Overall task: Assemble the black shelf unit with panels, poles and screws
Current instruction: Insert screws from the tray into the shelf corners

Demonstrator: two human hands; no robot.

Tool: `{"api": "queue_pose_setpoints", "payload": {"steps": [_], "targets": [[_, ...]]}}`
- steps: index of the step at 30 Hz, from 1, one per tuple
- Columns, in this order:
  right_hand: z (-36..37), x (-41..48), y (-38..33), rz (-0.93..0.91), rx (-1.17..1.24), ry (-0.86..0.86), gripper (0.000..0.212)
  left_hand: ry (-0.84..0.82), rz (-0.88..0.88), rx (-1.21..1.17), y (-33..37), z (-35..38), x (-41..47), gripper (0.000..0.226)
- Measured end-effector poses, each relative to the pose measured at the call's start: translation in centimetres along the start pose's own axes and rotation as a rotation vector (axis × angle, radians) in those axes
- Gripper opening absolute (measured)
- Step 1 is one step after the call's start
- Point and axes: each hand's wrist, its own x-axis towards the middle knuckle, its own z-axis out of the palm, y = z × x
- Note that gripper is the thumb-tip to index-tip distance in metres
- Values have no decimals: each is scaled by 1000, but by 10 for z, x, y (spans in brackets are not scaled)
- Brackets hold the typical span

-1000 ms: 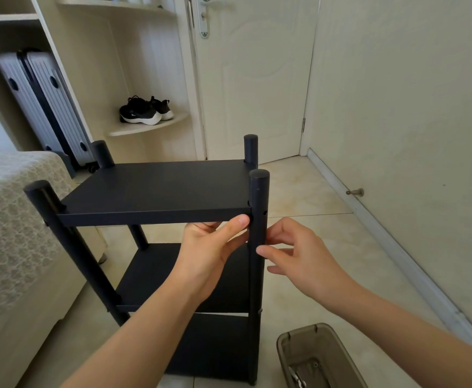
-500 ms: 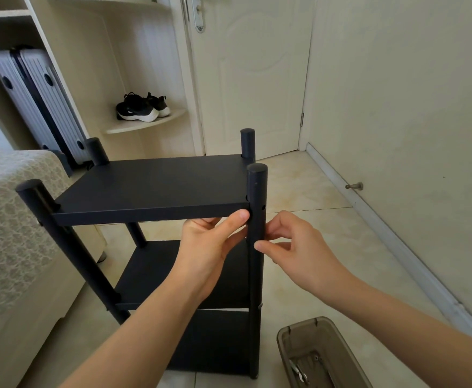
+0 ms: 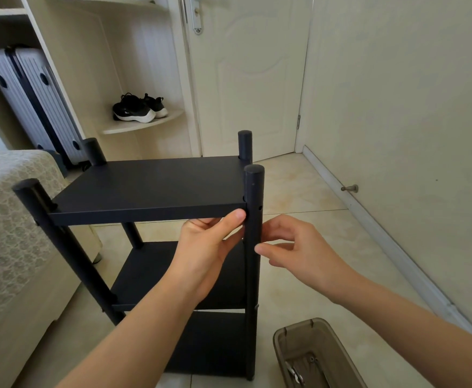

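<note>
left hand (image 3: 209,247) grips matte black top panel (image 3: 150,186) corner | right hand (image 3: 299,247) curled beside round black pole (image 3: 253,189), contents unclear | risk: panel may drop if left grip eases

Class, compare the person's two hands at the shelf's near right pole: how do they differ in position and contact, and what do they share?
The left hand is left of the near right pole, the right hand right of it. The left hand holds the top panel, thumb on its front edge; the right hand touches no panel, its curled fingers reaching toward the pole. Both are bare, at the same corner.
</note>
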Motion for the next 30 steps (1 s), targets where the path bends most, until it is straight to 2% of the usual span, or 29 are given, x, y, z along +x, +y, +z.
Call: {"api": "queue_pose_setpoints", "payload": {"steps": [4, 8, 16, 24, 30], "targets": [[-7, 0, 13, 9, -34, 12, 19, 13, -12, -15, -2, 0, 0, 26], [-16, -1, 39, 59, -83, -1, 16, 29, -14, -2, -2, -2, -2, 32], [-15, -8, 104, 274, -277, -150, 21, 25, -30, -1, -2, -2, -1, 51], [21, -15, 184, 505, -381, -235, 22, 12, -38, -16, -4, -4, -1, 43], [62, -26, 232, 666, -572, -513, 32, -36, -26, -9, -4, -7, -1, 38]]}}
